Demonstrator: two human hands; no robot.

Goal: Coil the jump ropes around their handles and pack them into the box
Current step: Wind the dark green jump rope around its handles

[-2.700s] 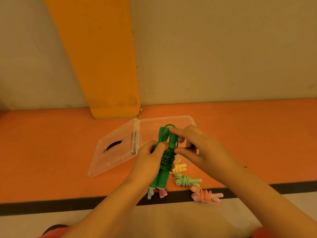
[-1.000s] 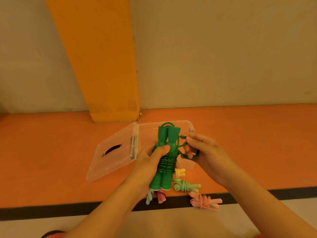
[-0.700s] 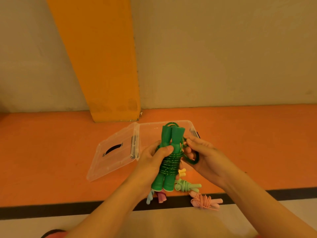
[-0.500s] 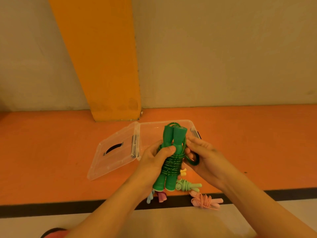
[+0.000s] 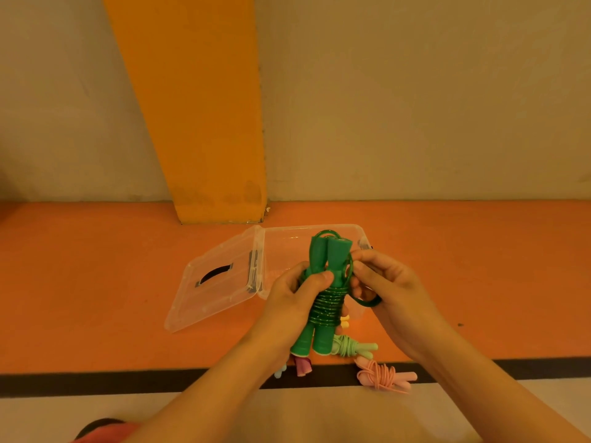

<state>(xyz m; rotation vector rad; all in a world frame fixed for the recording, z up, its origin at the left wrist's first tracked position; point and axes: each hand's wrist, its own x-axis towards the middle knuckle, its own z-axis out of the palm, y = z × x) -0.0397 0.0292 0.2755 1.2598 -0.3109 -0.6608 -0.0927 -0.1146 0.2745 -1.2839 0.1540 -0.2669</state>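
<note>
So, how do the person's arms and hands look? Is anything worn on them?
The left hand and the right hand have no gloves, and no ring, watch or bracelet shows. The forearms are uncovered down to the picture's edge; no sleeve is in view. A patch of reddish cloth at the bottom left may be clothing, but I cannot tell.

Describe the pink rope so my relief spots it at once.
Start at the clear box on the orange floor. Nearer the person runs a black stripe, and the pink rope lies coiled across it. It is the rightmost bundle, pink, unlike the pale green rope beyond it.
</note>
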